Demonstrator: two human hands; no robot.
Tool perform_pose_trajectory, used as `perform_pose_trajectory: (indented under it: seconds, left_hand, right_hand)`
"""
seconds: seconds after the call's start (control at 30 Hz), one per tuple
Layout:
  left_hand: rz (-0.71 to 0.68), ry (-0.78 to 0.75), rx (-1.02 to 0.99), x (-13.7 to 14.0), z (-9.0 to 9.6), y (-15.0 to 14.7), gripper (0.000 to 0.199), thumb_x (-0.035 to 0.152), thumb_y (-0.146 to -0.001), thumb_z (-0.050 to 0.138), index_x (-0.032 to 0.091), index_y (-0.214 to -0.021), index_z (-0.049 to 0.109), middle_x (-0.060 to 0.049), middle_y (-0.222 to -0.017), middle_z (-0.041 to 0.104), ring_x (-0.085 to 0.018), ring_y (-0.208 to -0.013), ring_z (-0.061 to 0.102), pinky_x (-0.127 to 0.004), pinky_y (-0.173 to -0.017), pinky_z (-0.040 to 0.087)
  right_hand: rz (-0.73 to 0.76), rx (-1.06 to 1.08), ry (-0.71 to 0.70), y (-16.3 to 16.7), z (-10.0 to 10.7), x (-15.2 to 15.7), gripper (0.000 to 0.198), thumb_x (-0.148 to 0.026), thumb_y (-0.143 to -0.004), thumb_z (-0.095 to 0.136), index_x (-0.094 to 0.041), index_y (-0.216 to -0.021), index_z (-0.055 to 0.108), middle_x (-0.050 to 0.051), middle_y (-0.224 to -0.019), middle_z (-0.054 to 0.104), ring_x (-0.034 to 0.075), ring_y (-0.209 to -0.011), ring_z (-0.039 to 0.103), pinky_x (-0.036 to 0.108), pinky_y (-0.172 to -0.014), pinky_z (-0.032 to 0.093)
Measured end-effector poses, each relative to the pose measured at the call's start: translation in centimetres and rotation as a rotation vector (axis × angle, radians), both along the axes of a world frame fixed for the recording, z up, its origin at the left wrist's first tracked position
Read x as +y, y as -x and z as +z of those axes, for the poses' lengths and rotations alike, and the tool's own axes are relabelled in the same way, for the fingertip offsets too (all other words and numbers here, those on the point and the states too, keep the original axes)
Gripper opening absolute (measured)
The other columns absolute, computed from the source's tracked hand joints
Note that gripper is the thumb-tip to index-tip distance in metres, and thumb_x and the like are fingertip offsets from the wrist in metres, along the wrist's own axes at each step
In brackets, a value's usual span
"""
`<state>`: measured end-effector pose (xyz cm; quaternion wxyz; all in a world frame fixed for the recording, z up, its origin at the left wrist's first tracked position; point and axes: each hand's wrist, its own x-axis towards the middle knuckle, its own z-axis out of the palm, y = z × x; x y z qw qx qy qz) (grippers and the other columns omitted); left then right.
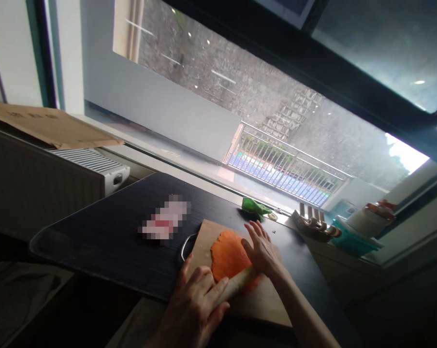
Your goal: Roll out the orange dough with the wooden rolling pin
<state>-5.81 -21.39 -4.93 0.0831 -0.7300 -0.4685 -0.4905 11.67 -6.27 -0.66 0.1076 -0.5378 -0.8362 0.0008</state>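
Note:
A flat orange sheet of dough (228, 256) with an uneven edge lies on a wooden board (256, 307). Across its near part rests a pale rolling pin (239, 285). My left hand (200, 295) is closed over the pin's near left end, its fingers bent and the thumb along the near side. The palm of my right hand (264, 249) presses on the other end, with the fingers stretched out and apart above the board. A metal handle (185, 247) shows at the board's left edge, partly behind my left fingers.
The board stands on a dark table (106, 241) by a window. A blurred-out pinkish item (166, 222) lies to the left. Behind the board are a green crumpled thing (254, 206), a brown rack (311, 224) and a teal container (352, 237). A radiator (111, 176) carries a paper envelope (55, 126).

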Motion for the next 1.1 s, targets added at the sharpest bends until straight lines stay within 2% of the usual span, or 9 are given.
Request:
perform_pose_trajectory:
  seconds: [0.13,0.27,0.43,0.63,0.73,0.83,0.93,1.03,1.1]
  left_hand:
    - [0.027,0.092,0.020,0.0,1.6,1.0,0.022,0.027,-0.087,0.053,0.025,-0.108,0.062,0.002,-0.082,0.061,-0.016,-0.085,0.056,-0.049,-0.106,0.023]
    - [-0.028,0.122,0.017,-0.7,2.1,0.2,0.026,0.024,-0.087,0.052,0.026,-0.111,0.061,0.002,-0.082,0.060,-0.016,-0.084,0.056,-0.048,-0.105,0.026]
    - [-0.070,0.110,-0.014,-1.1,1.1,-0.9,0.027,0.024,-0.087,0.052,0.028,-0.112,0.061,0.002,-0.079,0.059,-0.017,-0.084,0.055,-0.051,-0.107,0.022]
    - [0.046,0.103,-0.026,0.9,0.6,0.5,0.018,0.027,-0.088,0.052,0.025,-0.100,0.066,0.002,-0.079,0.060,-0.018,-0.086,0.054,-0.055,-0.106,0.020]
    - [0.038,0.128,0.006,1.2,1.1,1.0,0.019,0.029,-0.089,0.051,0.025,-0.101,0.066,0.001,-0.081,0.060,-0.018,-0.086,0.054,-0.055,-0.106,0.020]
    - [0.013,0.142,0.030,0.6,1.7,0.9,0.023,0.028,-0.089,0.050,0.025,-0.106,0.064,0.000,-0.083,0.059,-0.018,-0.087,0.054,-0.054,-0.105,0.024]
    - [-0.020,0.153,0.049,-0.4,2.1,0.4,0.024,0.026,-0.088,0.052,0.026,-0.109,0.063,0.001,-0.082,0.058,-0.017,-0.085,0.054,-0.054,-0.104,0.027]
    - [-0.041,0.138,0.057,-1.0,1.9,-0.2,0.026,0.024,-0.086,0.054,0.026,-0.110,0.063,0.001,-0.082,0.058,-0.017,-0.084,0.055,-0.054,-0.105,0.027]
    - [-0.025,0.108,0.035,-0.8,1.5,-0.4,0.025,0.025,-0.086,0.054,0.025,-0.109,0.063,0.001,-0.081,0.059,-0.018,-0.085,0.054,-0.055,-0.105,0.025]
  right_hand:
    - [-0.011,0.050,0.055,2.6,0.2,2.0,0.057,-0.047,-0.089,0.040,-0.017,-0.138,0.041,0.007,-0.145,0.037,0.022,-0.139,0.018,0.038,-0.111,0.020]
    - [-0.056,0.041,0.120,0.2,-0.1,-0.2,0.054,-0.050,-0.091,0.035,-0.022,-0.137,0.041,0.003,-0.145,0.038,0.021,-0.139,0.019,0.039,-0.110,0.021]
    - [-0.090,0.009,0.108,-2.0,0.2,-2.9,0.048,-0.046,-0.094,0.029,-0.026,-0.134,0.046,-0.001,-0.143,0.041,0.020,-0.139,0.018,0.038,-0.112,0.016]
    - [-0.080,0.023,0.130,2.5,0.6,0.4,0.056,-0.047,-0.090,0.036,-0.019,-0.139,0.039,0.006,-0.145,0.037,0.024,-0.139,0.017,0.042,-0.111,0.017]
    - [-0.081,0.019,0.164,3.6,0.6,1.4,0.058,-0.048,-0.090,0.038,-0.017,-0.139,0.038,0.007,-0.145,0.037,0.025,-0.139,0.016,0.042,-0.111,0.018]
    - [-0.095,0.021,0.188,2.5,0.5,0.5,0.057,-0.049,-0.090,0.036,-0.020,-0.139,0.038,0.006,-0.146,0.035,0.023,-0.139,0.016,0.041,-0.111,0.019]
    - [-0.136,0.036,0.177,0.3,0.3,-1.8,0.053,-0.051,-0.092,0.031,-0.025,-0.137,0.041,0.001,-0.145,0.038,0.021,-0.139,0.016,0.040,-0.111,0.019]
    - [-0.148,0.035,0.143,-1.3,0.3,-3.8,0.050,-0.049,-0.094,0.025,-0.028,-0.134,0.045,-0.002,-0.143,0.040,0.020,-0.139,0.017,0.039,-0.112,0.017]
    - [-0.154,0.020,0.145,-1.2,0.3,-3.9,0.050,-0.049,-0.094,0.025,-0.027,-0.134,0.045,-0.002,-0.143,0.040,0.020,-0.139,0.017,0.040,-0.112,0.016]
